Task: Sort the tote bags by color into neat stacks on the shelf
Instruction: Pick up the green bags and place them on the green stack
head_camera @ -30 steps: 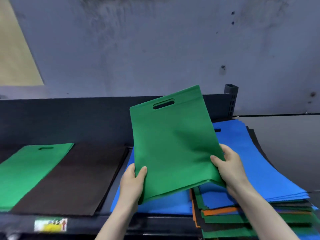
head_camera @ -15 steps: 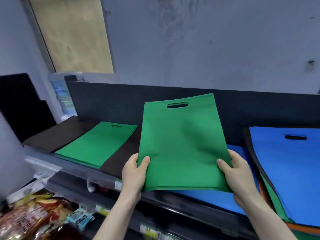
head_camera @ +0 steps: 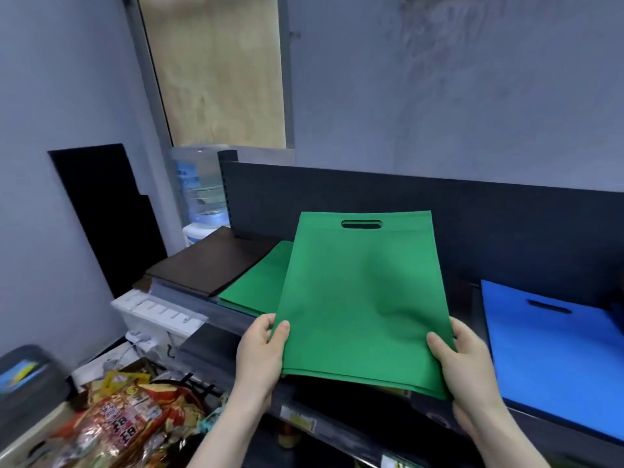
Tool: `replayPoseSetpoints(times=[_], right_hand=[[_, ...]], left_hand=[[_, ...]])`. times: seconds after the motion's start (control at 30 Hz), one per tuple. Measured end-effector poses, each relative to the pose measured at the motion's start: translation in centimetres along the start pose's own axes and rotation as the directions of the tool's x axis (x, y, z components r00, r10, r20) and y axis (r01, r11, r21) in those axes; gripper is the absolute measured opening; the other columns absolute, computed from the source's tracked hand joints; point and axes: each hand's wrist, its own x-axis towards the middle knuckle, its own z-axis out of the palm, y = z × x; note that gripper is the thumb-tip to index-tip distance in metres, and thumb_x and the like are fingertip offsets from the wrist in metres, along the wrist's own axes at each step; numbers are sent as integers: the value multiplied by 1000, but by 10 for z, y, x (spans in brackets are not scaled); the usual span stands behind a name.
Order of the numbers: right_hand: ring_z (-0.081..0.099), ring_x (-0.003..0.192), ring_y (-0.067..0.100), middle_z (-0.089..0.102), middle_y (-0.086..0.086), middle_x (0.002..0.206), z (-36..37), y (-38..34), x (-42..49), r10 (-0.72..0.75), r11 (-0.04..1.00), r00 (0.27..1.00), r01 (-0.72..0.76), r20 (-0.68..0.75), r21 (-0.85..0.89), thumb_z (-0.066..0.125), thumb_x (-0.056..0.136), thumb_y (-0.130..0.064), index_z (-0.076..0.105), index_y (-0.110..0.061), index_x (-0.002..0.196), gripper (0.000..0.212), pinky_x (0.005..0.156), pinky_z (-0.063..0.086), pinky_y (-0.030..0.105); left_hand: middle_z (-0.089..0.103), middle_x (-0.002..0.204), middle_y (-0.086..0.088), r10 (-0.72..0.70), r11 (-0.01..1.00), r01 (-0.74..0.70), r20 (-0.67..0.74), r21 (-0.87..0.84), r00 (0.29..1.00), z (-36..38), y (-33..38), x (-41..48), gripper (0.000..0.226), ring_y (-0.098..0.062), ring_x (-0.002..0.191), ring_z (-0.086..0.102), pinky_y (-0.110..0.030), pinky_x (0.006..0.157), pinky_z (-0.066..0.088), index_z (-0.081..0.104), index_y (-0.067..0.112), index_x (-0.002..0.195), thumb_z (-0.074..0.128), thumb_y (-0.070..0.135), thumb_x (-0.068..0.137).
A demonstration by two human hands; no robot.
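Observation:
I hold a flat green tote bag (head_camera: pixel 363 298) by its two bottom corners, handle slot pointing away from me. My left hand (head_camera: pixel 261 352) pinches the lower left corner and my right hand (head_camera: pixel 461 363) pinches the lower right corner. The bag hangs just above the dark shelf (head_camera: pixel 337 430), partly over a stack of green bags (head_camera: pixel 260 283) lying there. Left of that stack lies a black stack (head_camera: pixel 209 261). A blue stack (head_camera: pixel 553 349) lies on the shelf at the right.
The shelf's dark back panel (head_camera: pixel 472 214) rises behind the stacks. A water bottle (head_camera: pixel 199 190) stands behind the shelf's left end. Snack packets (head_camera: pixel 125 423) fill a lower level at bottom left. A white power strip (head_camera: pixel 158 315) sits by the shelf's left edge.
The held green bag has travelled left along the shelf, away from the mixed pile and blue bags, and now hangs over the green stack. Both hands keep their grip.

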Motion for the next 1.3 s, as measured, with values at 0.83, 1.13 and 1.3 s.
replayPoseSetpoints(times=[0.83,1.13,1.3], right_hand=[[66,98,13,72,-10,99,175,48,61,91,986,996,-91,-8,-138,55,89,1,64,-31,100,35,93,51,48],[67,102,13,72,-7,106,196,54,99,125,952,992,-129,-33,-277,61,87,-5,63,-21,118,35,94,51,46],[67,98,13,73,-4,100,205,51,102,102,861,993,-118,-59,-496,67,83,-14,61,-19,123,41,86,50,32]], left_hand=[[52,52,7,96,944,-50,-126,327,987,-87,-57,157,20,-10,48,45,-28,49,33,61,26,75,57,34,92],[69,78,15,202,909,-148,-102,389,974,-85,-54,226,14,-6,82,64,-31,63,50,65,31,80,58,33,92],[66,87,16,172,865,-136,-31,484,985,-91,-60,250,11,-12,88,61,-30,64,47,66,36,96,56,39,92]])
